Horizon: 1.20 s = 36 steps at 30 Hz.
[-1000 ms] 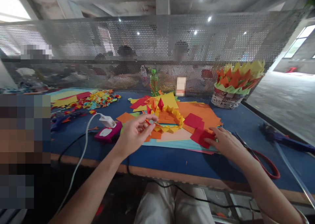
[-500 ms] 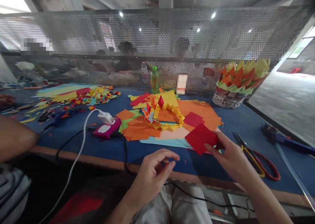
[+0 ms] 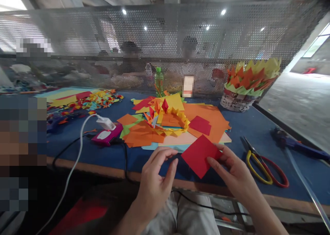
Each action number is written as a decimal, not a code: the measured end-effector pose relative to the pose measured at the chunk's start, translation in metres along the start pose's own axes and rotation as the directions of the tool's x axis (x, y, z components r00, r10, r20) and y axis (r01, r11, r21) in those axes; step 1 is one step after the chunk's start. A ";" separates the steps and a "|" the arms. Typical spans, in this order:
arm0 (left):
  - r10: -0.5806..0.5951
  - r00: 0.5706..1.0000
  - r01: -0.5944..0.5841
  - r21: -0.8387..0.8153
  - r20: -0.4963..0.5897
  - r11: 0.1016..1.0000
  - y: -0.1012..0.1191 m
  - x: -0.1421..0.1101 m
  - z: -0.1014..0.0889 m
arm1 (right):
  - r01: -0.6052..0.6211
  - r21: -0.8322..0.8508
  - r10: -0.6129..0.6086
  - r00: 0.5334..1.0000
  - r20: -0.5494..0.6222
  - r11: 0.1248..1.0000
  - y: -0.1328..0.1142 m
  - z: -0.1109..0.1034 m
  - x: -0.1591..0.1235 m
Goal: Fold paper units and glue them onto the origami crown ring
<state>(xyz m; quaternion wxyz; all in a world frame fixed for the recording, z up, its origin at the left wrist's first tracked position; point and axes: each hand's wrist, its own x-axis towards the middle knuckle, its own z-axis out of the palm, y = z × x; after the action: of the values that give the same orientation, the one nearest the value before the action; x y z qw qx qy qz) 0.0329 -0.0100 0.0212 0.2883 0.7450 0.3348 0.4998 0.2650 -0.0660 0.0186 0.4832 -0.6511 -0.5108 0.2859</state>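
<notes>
My right hand (image 3: 233, 173) pinches a red paper square (image 3: 199, 155) by its right corner and holds it above the near table edge. My left hand (image 3: 156, 180) is just left of the square with its fingers apart, holding nothing and not touching the paper. Beyond both hands lies a pile of orange, red, yellow and green paper sheets (image 3: 206, 119) on the blue table (image 3: 239, 131). A ring of folded yellow and orange paper pieces (image 3: 171, 119) rests on that pile.
Scissors with yellow and red handles (image 3: 263, 162) lie to the right. A pink device (image 3: 105, 137) with a white plug and cables sits to the left. A basket of folded paper (image 3: 244, 90), a green bottle (image 3: 159, 82) and a perforated metal screen stand behind. Paper scraps (image 3: 92, 100) lie far left. People sit beyond the screen.
My right hand lifted the red square off the pile and brought it toward me. My left hand drew back from the pile, dropped to the near edge and moved toward the square.
</notes>
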 end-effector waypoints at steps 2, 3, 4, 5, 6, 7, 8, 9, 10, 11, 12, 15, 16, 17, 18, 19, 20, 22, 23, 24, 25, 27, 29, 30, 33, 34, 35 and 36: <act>0.080 0.997 -0.081 0.058 0.020 0.995 0.002 -0.002 0.001 | 0.011 -0.013 -0.012 0.997 -0.076 1.000 0.002 -0.002 0.000; 0.119 0.992 -0.122 0.092 0.035 0.988 0.002 -0.003 0.001 | 0.011 -0.019 -0.014 0.991 -0.133 1.000 0.002 -0.004 -0.001; 0.156 0.986 -0.161 0.123 0.053 0.979 0.003 -0.004 0.002 | 0.007 -0.021 -0.011 0.981 -0.194 1.000 0.003 -0.006 -0.002; 0.183 0.981 -0.192 0.148 0.066 0.970 0.004 -0.006 0.003 | -0.002 -0.016 -0.003 0.969 -0.246 1.000 0.003 -0.009 -0.003; 0.197 0.978 -0.207 0.164 0.074 0.965 0.005 -0.007 0.003 | -0.013 -0.007 0.011 0.959 -0.285 1.000 0.004 -0.012 -0.005; 0.201 0.976 -0.212 0.169 0.077 0.963 0.005 -0.009 0.004 | -0.027 0.002 0.027 0.948 -0.316 1.000 0.005 -0.015 -0.006; 0.202 0.977 -0.212 0.171 0.074 0.962 0.005 -0.010 0.004 | -0.043 0.008 0.044 0.940 -0.338 0.999 0.006 -0.018 -0.008; 0.202 0.977 -0.211 0.174 0.067 0.962 0.004 -0.011 0.004 | -0.058 0.013 0.059 0.931 -0.360 0.998 0.007 -0.020 -0.010; 0.201 0.978 -0.209 0.179 0.060 0.961 0.003 -0.012 0.003 | -0.069 0.018 0.071 0.922 -0.380 0.997 0.008 -0.022 -0.012; 0.199 0.979 -0.205 0.187 0.052 0.961 0.002 -0.012 0.002 | -0.078 0.023 0.080 0.915 -0.396 0.997 0.010 -0.024 -0.014; 0.203 0.978 -0.208 0.202 0.049 0.957 0.000 -0.012 0.001 | -0.083 0.027 0.087 0.907 -0.412 0.996 0.011 -0.024 -0.016; 0.245 0.958 -0.282 0.338 0.147 0.898 -0.008 -0.010 0.000 | -0.080 0.040 0.090 0.889 -0.449 0.996 0.012 -0.025 -0.019; 0.255 0.942 -0.325 0.402 0.219 0.856 -0.010 -0.009 0.001 | -0.079 0.051 0.094 0.881 -0.464 0.996 0.011 -0.024 -0.020; 0.248 0.923 -0.365 0.460 0.294 0.809 -0.012 -0.010 0.004 | -0.078 0.068 0.101 0.873 -0.477 0.995 0.009 -0.024 -0.020; 0.229 0.906 -0.391 0.501 0.356 0.772 -0.014 -0.011 0.007 | -0.070 0.091 0.106 0.866 -0.489 0.993 0.006 -0.023 -0.020; 0.215 0.892 -0.409 0.507 0.397 0.759 -0.015 -0.014 0.012 | -0.062 0.115 0.112 0.858 -0.501 0.991 0.003 -0.023 -0.020; 0.215 0.881 -0.416 0.472 0.422 0.777 -0.016 -0.019 0.017 | -0.061 0.136 0.123 0.849 -0.514 0.989 -0.001 -0.022 -0.020; 0.306 0.842 -0.443 0.245 0.444 0.862 -0.016 -0.031 0.029 | -0.082 0.169 0.161 0.833 -0.530 0.982 -0.010 -0.020 -0.021; 0.360 0.812 -0.441 0.080 0.460 0.894 -0.015 -0.037 0.034 | -0.098 0.178 0.180 0.826 -0.534 0.979 -0.013 -0.020 -0.021; 0.387 0.794 -0.445 0.014 0.469 0.896 -0.015 -0.041 0.039 | -0.115 0.181 0.196 0.820 -0.537 0.977 -0.016 -0.019 -0.022; 0.407 0.784 -0.445 -0.033 0.469 0.895 -0.014 -0.044 0.042 | -0.130 0.177 0.206 0.818 -0.538 0.976 -0.019 -0.018 -0.023; 0.421 0.795 -0.419 -0.108 0.436 0.902 -0.013 -0.044 0.043 | -0.134 0.158 0.199 0.817 -0.540 0.978 -0.021 -0.018 -0.025; 0.391 0.848 -0.332 -0.216 0.359 0.918 -0.010 -0.036 0.038 | -0.129 0.149 0.190 0.822 -0.537 0.980 -0.021 -0.019 -0.027; 0.346 0.889 -0.276 -0.252 0.299 0.928 -0.007 -0.030 0.033 | -0.128 0.144 0.186 0.825 -0.534 0.981 -0.021 -0.020 -0.027; 0.226 0.927 -0.171 -0.199 0.300 0.965 0.003 -0.016 0.019 | -0.139 0.089 0.165 0.833 -0.528 0.986 -0.017 -0.022 -0.026; 0.202 0.938 -0.159 -0.169 0.283 0.973 0.005 -0.014 0.015 | -0.143 0.057 0.152 0.840 -0.521 0.988 -0.015 -0.021 -0.026; 0.195 0.948 -0.164 -0.139 0.253 0.977 0.007 -0.013 0.013 | -0.141 0.028 0.135 0.852 -0.506 0.990 -0.013 -0.020 -0.025; 0.199 0.956 -0.180 -0.103 0.214 0.978 0.008 -0.012 0.011 | -0.135 0.007 0.122 0.870 -0.479 0.991 -0.011 -0.018 -0.024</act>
<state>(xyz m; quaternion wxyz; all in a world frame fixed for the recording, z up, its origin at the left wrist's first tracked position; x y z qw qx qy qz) 0.0417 -0.0257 0.0170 0.3054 0.8125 0.2063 0.4516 0.2683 -0.0943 0.0328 0.5656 -0.7401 -0.3352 0.1413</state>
